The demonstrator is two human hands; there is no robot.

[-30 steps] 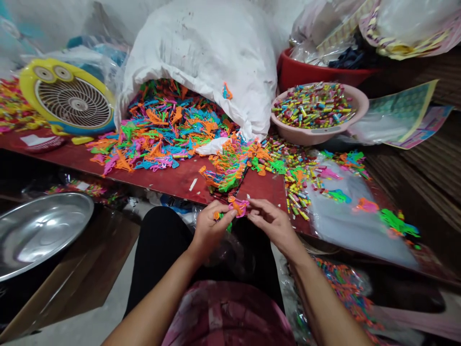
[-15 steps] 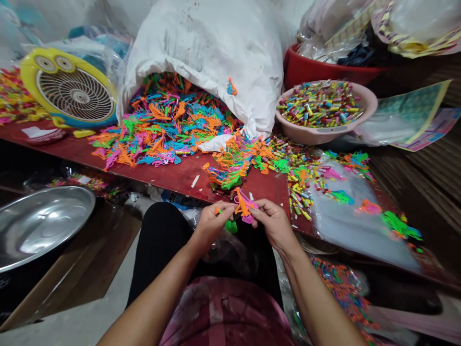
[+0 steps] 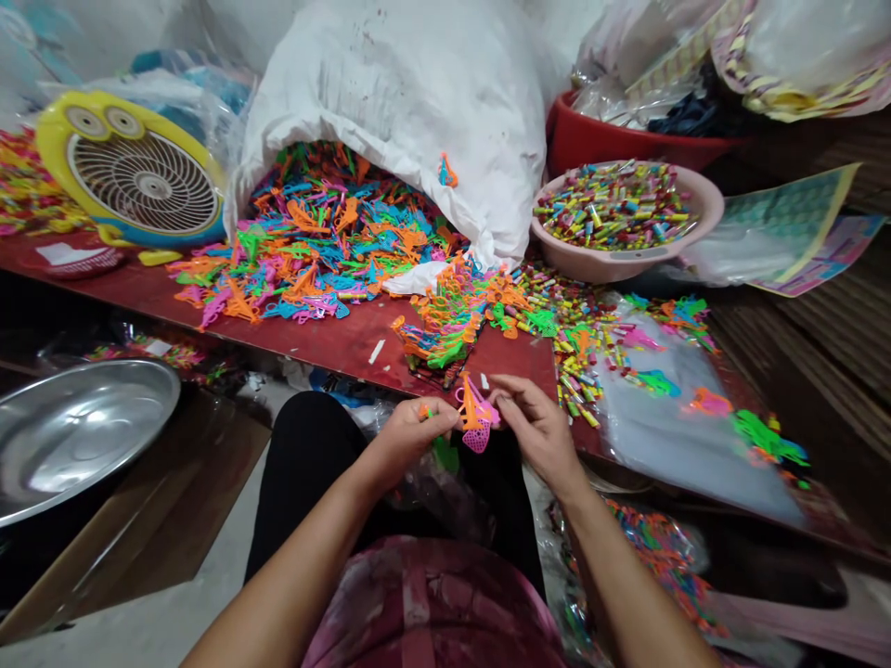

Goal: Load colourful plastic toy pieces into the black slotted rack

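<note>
My left hand (image 3: 409, 433) and my right hand (image 3: 530, 425) meet just in front of the red table's (image 3: 327, 339) near edge, above my lap. Between their fingertips they pinch a small bunch of plastic toy pieces (image 3: 474, 417), orange and pink, with a green piece showing under the left fingers. Both hands are closed on the bunch. A stack of the same bright pieces (image 3: 442, 329) lies on the table right behind my hands. Further back a big pile of them (image 3: 320, 241) spills out of a white sack (image 3: 410, 102).
A pink basin (image 3: 619, 262) full of small coloured tubes stands at the back right, with more tubes scattered before it. Clear plastic bags (image 3: 668, 408) lie on the right. A yellow fan (image 3: 135, 181) stands back left. A steel bowl (image 3: 76, 436) sits low on the left.
The bunch of pieces has turned between my fingers; the pink netted end now hangs down. My right hand closed in on it from the right. The hands have stayed at the table edge.
</note>
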